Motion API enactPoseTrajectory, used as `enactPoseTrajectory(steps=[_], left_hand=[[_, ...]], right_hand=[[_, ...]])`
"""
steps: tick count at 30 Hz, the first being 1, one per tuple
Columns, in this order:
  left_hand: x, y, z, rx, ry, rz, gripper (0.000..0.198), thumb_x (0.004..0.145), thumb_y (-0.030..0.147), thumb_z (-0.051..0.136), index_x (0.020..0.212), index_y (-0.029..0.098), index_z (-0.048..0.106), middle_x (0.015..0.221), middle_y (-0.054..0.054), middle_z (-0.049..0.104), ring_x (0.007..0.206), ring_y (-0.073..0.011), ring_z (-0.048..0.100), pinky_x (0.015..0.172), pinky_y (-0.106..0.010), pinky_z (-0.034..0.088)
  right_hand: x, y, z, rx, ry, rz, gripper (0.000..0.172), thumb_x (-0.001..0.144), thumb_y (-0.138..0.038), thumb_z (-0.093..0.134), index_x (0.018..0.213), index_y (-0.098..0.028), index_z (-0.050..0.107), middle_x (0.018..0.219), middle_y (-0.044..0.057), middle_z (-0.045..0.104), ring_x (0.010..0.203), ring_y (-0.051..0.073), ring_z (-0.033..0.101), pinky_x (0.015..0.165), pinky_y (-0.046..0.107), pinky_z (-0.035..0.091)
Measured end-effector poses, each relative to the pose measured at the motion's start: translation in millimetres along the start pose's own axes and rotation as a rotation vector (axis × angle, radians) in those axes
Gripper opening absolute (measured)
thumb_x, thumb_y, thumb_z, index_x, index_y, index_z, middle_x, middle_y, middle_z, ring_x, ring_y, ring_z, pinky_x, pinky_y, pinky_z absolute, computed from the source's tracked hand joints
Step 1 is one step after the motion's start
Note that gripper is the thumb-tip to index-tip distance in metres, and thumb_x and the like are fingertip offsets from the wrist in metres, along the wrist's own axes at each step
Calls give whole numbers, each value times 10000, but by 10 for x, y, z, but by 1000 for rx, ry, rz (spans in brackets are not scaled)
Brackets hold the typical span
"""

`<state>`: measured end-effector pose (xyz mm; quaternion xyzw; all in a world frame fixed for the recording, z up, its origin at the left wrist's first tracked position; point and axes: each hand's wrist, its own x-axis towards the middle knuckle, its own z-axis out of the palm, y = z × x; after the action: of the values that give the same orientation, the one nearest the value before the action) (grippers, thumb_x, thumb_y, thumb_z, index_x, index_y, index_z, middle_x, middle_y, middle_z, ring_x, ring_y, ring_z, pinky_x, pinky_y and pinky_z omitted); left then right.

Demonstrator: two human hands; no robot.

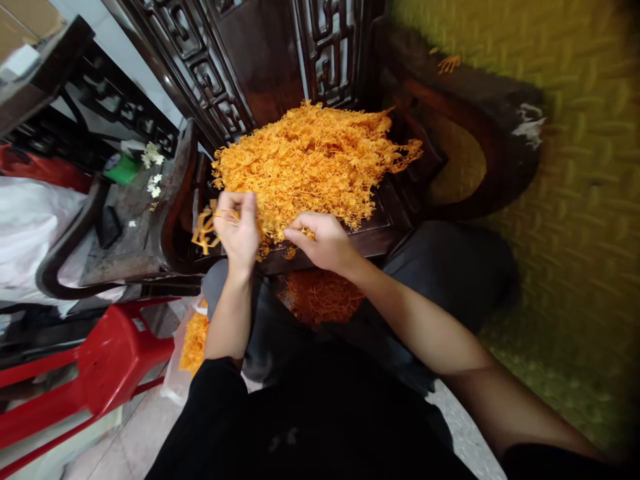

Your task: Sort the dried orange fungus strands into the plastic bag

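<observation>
A big heap of orange, stringy sprigs (305,160) with small branching tips lies on the seat of a dark carved wooden chair (265,53). At the heap's near left edge, my left hand (237,233) is closed around orange strips (204,230), whose ends stick out to the left. My right hand (327,241) is at the near edge of the heap, its thumb and fingers pinched on a small orange sprig (307,233). Most of that piece is hidden by the fingers.
Below the seat, between the knees, is a reddish-orange stringy mass (323,297). A clear bag with orange pieces (195,343) stands beside a red plastic chair (107,347). On the left are a green tape roll (121,168) and a white bag (35,233). A textured yellow surface (585,187) fills the right.
</observation>
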<state>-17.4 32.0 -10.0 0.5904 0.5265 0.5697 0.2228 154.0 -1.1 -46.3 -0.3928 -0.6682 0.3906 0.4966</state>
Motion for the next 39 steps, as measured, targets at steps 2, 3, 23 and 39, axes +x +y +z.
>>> enactPoseTrajectory(steps=[2, 3, 23, 39], left_hand=[[101, 13, -66, -227, 73, -61, 413, 901, 553, 726, 788, 234, 490, 607, 66, 394, 512, -84, 360, 482, -236, 290], [142, 27, -103, -345, 57, -101, 429, 886, 550, 748, 783, 234, 477, 600, 69, 359, 492, -79, 320, 454, -232, 251], [-36, 176, -179, -855, -313, -47, 418, 866, 516, 719, 723, 226, 455, 527, 69, 223, 429, -86, 205, 394, -215, 246], [-136, 198, -148, 265, -927, 652, 547, 982, 25, 512, 1432, 319, 617, 1501, -56, 647, 1419, -238, 536, 1136, -503, 478]], right_hand=[[-33, 11, 16, 21, -34, 19, 249, 951, -352, 615, 755, -204, 654, 803, 43, 721, 798, 191, 662, 811, 359, 492], [-39, 26, 18, 64, -48, 78, 226, 940, -345, 622, 765, -205, 657, 797, 39, 724, 748, 182, 662, 772, 356, 502], [37, 92, 0, 891, -214, 661, 532, 896, -743, 622, 895, -212, 589, 536, -81, 439, 352, 47, 218, 372, 263, 63], [217, 80, -720, 938, 395, 332, 464, 744, -463, 863, 829, -242, 465, 574, -110, 412, 392, 34, 244, 416, 242, 124]])
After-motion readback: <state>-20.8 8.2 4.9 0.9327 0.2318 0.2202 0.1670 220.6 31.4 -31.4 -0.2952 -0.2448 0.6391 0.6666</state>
